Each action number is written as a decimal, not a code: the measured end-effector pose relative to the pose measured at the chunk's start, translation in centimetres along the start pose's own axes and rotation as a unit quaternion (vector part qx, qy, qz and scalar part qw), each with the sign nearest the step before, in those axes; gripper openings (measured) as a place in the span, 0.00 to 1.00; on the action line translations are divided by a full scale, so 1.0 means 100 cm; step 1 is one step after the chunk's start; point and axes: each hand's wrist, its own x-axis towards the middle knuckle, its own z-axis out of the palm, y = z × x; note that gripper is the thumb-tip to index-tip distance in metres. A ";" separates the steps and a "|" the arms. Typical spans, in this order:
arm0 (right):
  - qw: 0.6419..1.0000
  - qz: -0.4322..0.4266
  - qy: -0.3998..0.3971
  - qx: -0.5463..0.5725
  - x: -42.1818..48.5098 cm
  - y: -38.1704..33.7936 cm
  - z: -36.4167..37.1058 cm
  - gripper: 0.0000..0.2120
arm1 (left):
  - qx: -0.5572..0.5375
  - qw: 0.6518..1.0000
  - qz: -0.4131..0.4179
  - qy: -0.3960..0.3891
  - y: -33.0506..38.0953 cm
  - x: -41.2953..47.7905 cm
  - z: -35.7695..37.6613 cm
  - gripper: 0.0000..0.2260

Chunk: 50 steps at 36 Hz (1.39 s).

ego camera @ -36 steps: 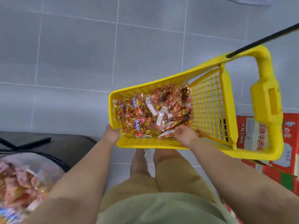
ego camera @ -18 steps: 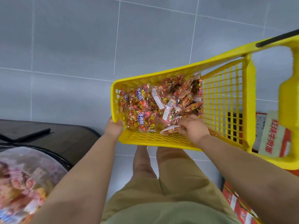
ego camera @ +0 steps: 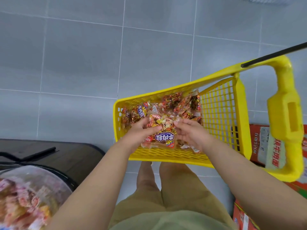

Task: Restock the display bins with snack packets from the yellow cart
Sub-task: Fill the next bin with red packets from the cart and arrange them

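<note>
Finding: the left hand (ego camera: pixel 141 130) is no longer gripping the rim at the near-left corner of the yellow cart (ego camera: pixel 166 157), where it was steadying the cart half a second ago. It is now reaching inside and joining the right hand (ego camera: pixel 191 133), which was working alone in the heap.

Both hands are now closing on one large snack packet (ego camera: pixel 163 138), the left curling round its left edge and the right pinching its right edge. They are raising it at the cart's near wall, above the remaining packets (ego camera: pixel 179 103) lying along the far wall.

Assessment: the pick appears to be underway, and the carry is not yet begun. The display bin (ego camera: pixel 33 188) is showing blurred at the lower left, well apart from the cart and already holding stock. The cart is standing unsupported on the floor.
</note>
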 end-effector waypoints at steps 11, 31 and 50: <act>0.702 -0.041 0.034 -0.710 0.064 0.054 -0.069 0.27 | -0.065 0.992 -0.055 0.097 -0.030 0.007 -0.005 0.10; 0.831 -0.223 -0.020 -0.509 0.017 0.023 -0.085 0.04 | -0.147 0.974 -0.090 0.148 -0.013 0.002 -0.001 0.15; 0.993 -0.086 0.063 -0.055 0.014 0.017 -0.044 0.16 | -0.055 0.995 -0.078 0.032 0.016 0.026 0.077 0.45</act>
